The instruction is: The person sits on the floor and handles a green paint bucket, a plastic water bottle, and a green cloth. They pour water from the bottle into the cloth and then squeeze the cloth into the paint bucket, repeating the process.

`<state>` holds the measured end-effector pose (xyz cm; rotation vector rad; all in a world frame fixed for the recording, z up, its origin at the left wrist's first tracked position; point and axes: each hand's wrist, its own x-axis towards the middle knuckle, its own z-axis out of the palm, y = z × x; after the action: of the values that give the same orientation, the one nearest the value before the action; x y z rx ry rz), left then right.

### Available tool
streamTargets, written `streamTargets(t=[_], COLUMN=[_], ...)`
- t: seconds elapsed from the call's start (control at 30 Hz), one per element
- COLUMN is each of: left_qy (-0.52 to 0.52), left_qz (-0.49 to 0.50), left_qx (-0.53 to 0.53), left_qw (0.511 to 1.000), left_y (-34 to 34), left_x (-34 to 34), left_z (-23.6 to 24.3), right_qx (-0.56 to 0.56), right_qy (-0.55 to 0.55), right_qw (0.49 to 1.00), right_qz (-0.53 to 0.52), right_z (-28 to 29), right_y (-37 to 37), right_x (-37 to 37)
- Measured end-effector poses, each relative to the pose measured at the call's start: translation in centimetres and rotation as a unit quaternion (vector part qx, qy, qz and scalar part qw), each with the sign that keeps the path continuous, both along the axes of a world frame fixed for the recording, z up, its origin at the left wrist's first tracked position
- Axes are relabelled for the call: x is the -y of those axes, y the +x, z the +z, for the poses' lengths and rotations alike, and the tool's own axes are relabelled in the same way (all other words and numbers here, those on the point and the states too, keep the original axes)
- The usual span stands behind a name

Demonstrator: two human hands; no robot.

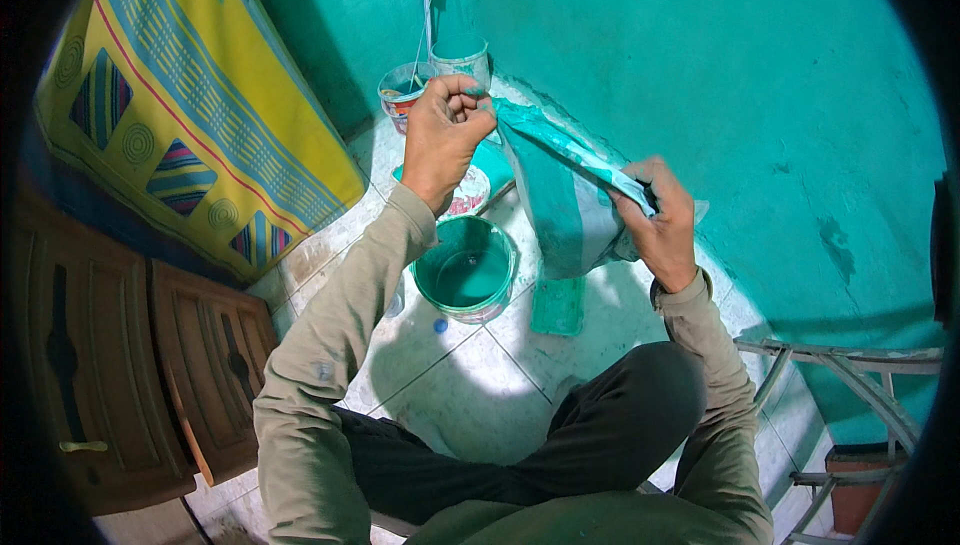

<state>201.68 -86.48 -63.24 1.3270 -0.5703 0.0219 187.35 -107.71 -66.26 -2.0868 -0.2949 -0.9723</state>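
Note:
Up in front of me I hold a paint-smeared plastic bag (570, 215) stretched between both hands. My left hand (447, 140) pinches the bag's upper left corner, with green paint on a fingertip. At the other end of the folded top edge, my right hand (660, 220) is closed on the plastic, thumb toward me. The bag's body hangs below that edge. Beneath my left wrist stands a round bucket (465, 267), green inside. A green flat rectangular piece (557, 307) lies on the floor under the bag.
Behind the bucket are a paint-stained round lid (470, 190) and two smaller tubs (462, 53) against the green wall (700, 45). A patterned yellow cloth (200, 95) and wooden doors (215, 365) line the left. A metal ladder (850, 357) stands right. A blue cap (440, 326) lies near the bucket.

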Motion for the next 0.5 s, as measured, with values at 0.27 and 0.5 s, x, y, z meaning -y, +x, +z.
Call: streamTargets(t=[0.27,0.5], left_qy=[-0.242,-0.023], left_qz=[0.001,-0.074], left_qx=[-0.068,-0.024], left_qw=[0.968,0.997], left_y=[-2.6,-8.2], left_x=[2.0,3.9], left_z=[-4.5,-18.5], right_qx=[-0.015,-0.124], right_qy=[0.015,0.025], right_qw=[0.999,0.984], right_qz=[0.028,0.125], right_z=[1.1,3.8], right_y=[0.7,0.7], right_x=[-0.4,-1.5])
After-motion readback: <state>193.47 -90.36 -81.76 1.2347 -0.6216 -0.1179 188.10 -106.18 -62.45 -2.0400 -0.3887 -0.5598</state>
